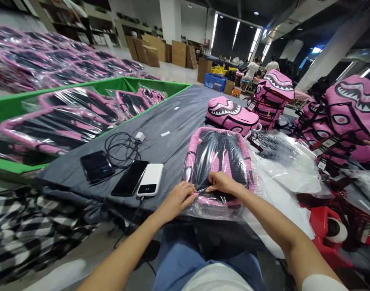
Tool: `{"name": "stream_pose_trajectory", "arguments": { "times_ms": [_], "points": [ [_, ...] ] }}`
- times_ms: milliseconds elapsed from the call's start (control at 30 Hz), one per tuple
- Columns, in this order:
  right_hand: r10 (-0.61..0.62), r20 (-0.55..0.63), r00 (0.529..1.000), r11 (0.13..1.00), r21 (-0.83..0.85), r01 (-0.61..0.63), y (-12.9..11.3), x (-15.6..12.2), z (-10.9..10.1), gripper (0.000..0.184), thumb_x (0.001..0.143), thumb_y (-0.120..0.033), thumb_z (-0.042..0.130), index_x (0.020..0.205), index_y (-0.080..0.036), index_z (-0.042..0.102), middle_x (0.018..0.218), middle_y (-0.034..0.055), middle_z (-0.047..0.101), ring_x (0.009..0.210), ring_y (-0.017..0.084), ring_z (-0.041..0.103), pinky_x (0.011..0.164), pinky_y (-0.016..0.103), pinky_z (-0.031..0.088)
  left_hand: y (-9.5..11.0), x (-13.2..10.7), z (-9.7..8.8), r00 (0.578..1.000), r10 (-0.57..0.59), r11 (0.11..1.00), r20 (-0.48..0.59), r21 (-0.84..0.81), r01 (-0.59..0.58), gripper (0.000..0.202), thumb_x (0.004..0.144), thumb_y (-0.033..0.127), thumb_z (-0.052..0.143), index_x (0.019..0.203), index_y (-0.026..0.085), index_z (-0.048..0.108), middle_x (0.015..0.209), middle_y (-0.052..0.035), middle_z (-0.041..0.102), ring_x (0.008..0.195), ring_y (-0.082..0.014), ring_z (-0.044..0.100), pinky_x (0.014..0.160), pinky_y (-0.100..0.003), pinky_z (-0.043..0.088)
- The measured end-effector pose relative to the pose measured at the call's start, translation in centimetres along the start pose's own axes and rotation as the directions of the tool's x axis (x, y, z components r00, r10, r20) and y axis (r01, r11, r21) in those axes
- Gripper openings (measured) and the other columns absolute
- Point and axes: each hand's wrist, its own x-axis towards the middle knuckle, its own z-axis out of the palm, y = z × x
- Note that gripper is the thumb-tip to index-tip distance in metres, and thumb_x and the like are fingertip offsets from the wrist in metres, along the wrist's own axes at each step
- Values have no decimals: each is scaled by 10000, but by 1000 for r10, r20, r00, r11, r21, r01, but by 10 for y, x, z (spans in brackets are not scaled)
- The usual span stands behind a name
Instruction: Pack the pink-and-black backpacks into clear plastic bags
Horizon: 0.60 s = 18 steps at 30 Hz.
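A pink and black backpack lies straps-side up on the table in front of me, inside a clear plastic bag. Near the bag's front part, my left hand pinches the plastic film at the left side. My right hand, fingers bent and closed, grips the film a short way to the right, over the backpack's lower part. Between the hands a narrow fold of plastic is drawn together. Exactly what the fingertips cover is hidden.
Left lie a white power bank, a black phone and a coiled cable. A green-edged bin holds bagged backpacks. Pink backpacks stand behind; plastic bags and a red tape dispenser are right.
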Motion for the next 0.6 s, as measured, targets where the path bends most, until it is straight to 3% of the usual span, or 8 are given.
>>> {"name": "stream_pose_trajectory", "arguments": {
  "times_ms": [100, 167, 300, 400, 500, 567, 600],
  "points": [
    [-97, -104, 990, 995, 29, 100, -10, -20, 9, 212, 852, -301, 774, 814, -191, 597, 689, -57, 593, 620, 96, 514, 586, 213, 293, -1, 1, -1, 1000, 9, 1000, 4, -6, -9, 310, 1013, 407, 460, 823, 225, 624, 976, -40, 709, 971, -221, 581, 895, -369, 457],
    [-148, -54, 988, 988, -44, 146, -22, -26, 24, 215, 855, -361, 764, 858, -199, 622, 744, -27, 649, 664, 120, 566, 594, 225, 302, -2, 1, -1, 1000, 8, 1000, 7, -2, -8, 303, 1007, 408, 463, 838, 225, 634, 982, -44, 706, 979, -223, 577, 908, -374, 456],
    [-35, 57, 998, 981, -190, 45, -40, -13, 50, 334, 797, -493, 778, 895, -198, 657, 800, 36, 693, 747, 212, 642, 592, 261, 314, 1, 1, 2, 999, -47, 997, 17, 56, 46, 285, 995, 393, 461, 846, 226, 638, 966, -49, 702, 989, -234, 573, 912, -393, 460],
    [-60, 1, 998, 994, -90, 60, -36, -5, 52, 342, 797, -510, 779, 794, -197, 641, 727, 20, 654, 723, 209, 631, 603, 265, 331, 5, 1, -2, 996, -87, 995, 34, 49, 85, 279, 974, 420, 485, 825, 231, 626, 946, -46, 703, 993, -237, 587, 930, -404, 468],
    [-141, -198, 970, 986, 61, 156, -13, -29, 41, 301, 906, -472, 673, 781, -208, 601, 697, -11, 603, 660, 158, 573, 611, 263, 358, -2, 4, -15, 979, -204, 967, -7, -155, 201, 247, 890, 471, 605, 935, 230, 641, 1088, -49, 698, 1103, -245, 601, 1021, -407, 453],
    [-76, -447, 891, 970, 174, 170, 12, -66, 33, 331, 972, -490, 544, 774, -226, 572, 682, -10, 576, 610, 156, 537, 602, 282, 391, -15, 10, -23, 921, -374, 887, -108, -332, 321, 317, 843, 482, 646, 1031, 226, 638, 1217, -54, 663, 1219, -261, 563, 1069, -396, 430],
    [23, -570, 821, 964, 230, 132, 26, -89, 30, 359, 978, -521, 493, 765, -239, 559, 659, -5, 560, 581, 169, 530, 585, 300, 407, -23, 13, -26, 878, -454, 841, -151, -399, 366, 326, 845, 482, 633, 1034, 217, 639, 1228, -58, 656, 1243, -274, 547, 1072, -395, 428]
  ]
}}
